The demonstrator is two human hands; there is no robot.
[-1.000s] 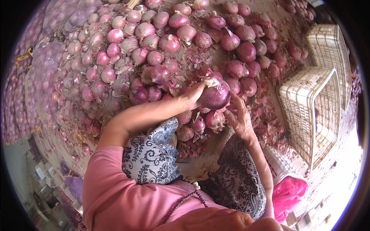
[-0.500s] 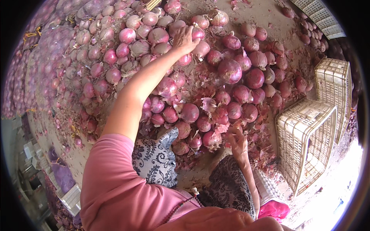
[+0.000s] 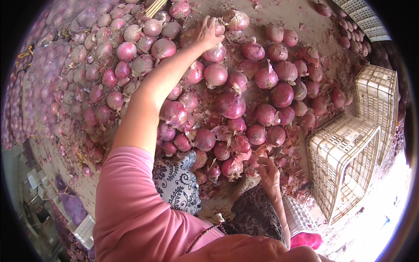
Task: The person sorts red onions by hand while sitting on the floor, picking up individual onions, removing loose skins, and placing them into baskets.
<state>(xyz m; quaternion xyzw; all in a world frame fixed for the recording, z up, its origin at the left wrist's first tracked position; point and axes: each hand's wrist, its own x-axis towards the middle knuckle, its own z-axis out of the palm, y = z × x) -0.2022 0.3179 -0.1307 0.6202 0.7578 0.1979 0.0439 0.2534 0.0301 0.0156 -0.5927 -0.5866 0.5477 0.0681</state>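
My left hand point(image 3: 208, 35) reaches out to the far middle of the onion pile, its fingers curled over a red onion point(image 3: 219, 28) and partly hiding it. Just nearer lie another onion point(image 3: 214, 53) and a round one point(image 3: 216, 75). A large onion point(image 3: 231, 105) sits mid-pile. Close to my knees, my right hand point(image 3: 268, 172) hovers low with bent fingers apart and nothing visible in them. Beside its fingertips are a peeling onion point(image 3: 231, 167) and loose skins.
Two cream plastic crates point(image 3: 345, 161) stand on the right. A white basket point(image 3: 299, 214) with pink cloth is by my right leg. Filled mesh sacks point(image 3: 48, 74) line the left. A bundle of thin sticks point(image 3: 153, 8) lies at the far edge.
My left hand has moved farther out, onto another onion. Onions have rolled nearer to me, the large one among them. My right hand stays low, and the view has shifted slightly.
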